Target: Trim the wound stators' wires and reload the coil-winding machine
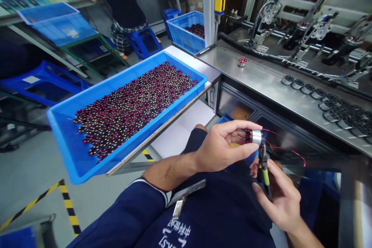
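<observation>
Bright, even light; frame was soft and stretched toward the corners.
Steel worktop (pixel 255 73) threw pale glare, space beneath sat dark, blue stool (pixel 48 73) at left smeared.

Brushed-metal surface (pixel 261 76), right of the frame: bears one small, round red-and-silver part (pixel 242 62) near its left end and, toward the right edge, clustered rows of short silver cylinders with black tops (pixel 333 114). Pale, flat-topped surface (pixel 211 71), centre: supports a long, rectangular blue plastic tray (pixel 69 153), in which small, round dark-and-red parts (pixel 139 100) lie massed. Smooth grey floor (pixel 107 201), lower left: marked with yellow-and-black striped tape (pixel 69 204); a blue plastic stool (pixel 143 42) stands on it, upper centre-left.
</observation>
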A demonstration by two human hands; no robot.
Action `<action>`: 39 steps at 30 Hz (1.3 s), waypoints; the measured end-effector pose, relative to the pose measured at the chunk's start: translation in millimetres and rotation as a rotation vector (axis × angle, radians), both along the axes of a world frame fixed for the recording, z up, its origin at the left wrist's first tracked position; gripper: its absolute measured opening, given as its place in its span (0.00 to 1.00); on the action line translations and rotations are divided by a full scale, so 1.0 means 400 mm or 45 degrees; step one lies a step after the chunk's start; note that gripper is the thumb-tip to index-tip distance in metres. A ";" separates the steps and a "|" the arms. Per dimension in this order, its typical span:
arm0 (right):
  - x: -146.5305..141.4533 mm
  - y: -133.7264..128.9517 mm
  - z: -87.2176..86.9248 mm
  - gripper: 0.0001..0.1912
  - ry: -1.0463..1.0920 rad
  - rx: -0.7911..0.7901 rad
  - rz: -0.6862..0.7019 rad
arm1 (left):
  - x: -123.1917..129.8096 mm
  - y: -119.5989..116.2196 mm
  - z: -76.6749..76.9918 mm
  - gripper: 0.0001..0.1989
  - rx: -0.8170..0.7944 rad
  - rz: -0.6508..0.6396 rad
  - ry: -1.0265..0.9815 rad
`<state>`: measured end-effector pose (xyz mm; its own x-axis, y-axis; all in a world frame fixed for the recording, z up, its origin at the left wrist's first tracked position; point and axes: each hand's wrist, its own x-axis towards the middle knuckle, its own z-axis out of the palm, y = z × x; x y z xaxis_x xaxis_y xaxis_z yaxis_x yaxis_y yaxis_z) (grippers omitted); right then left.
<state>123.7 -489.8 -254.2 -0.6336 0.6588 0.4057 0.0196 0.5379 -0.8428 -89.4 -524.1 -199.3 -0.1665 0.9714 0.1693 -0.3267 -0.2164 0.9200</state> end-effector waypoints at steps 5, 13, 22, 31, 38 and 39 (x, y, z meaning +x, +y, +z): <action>0.014 -0.001 -0.006 0.36 -0.100 0.104 -0.083 | -0.002 0.004 -0.002 0.17 0.004 0.007 0.009; 0.012 -0.012 -0.017 0.36 -0.087 0.025 -0.035 | 0.000 0.007 -0.003 0.09 0.210 0.104 0.018; -0.004 0.003 -0.010 0.39 -0.084 0.051 0.016 | -0.006 0.003 -0.006 0.07 0.274 0.142 0.105; -0.014 0.011 -0.006 0.39 -0.077 0.105 0.026 | -0.009 0.004 0.001 0.05 0.248 0.194 0.178; -0.005 0.014 -0.015 0.38 -0.128 0.130 0.003 | -0.017 0.011 -0.011 0.07 0.259 0.157 0.141; -0.008 0.015 -0.011 0.38 -0.128 0.138 0.000 | -0.018 0.011 -0.012 0.08 0.258 0.154 0.157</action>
<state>120.7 -483.7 -258.5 -0.6745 0.6144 0.4093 0.1008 0.6259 -0.7734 -96.7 -519.5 -204.2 -0.2458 0.8898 0.3845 -0.1756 -0.4310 0.8851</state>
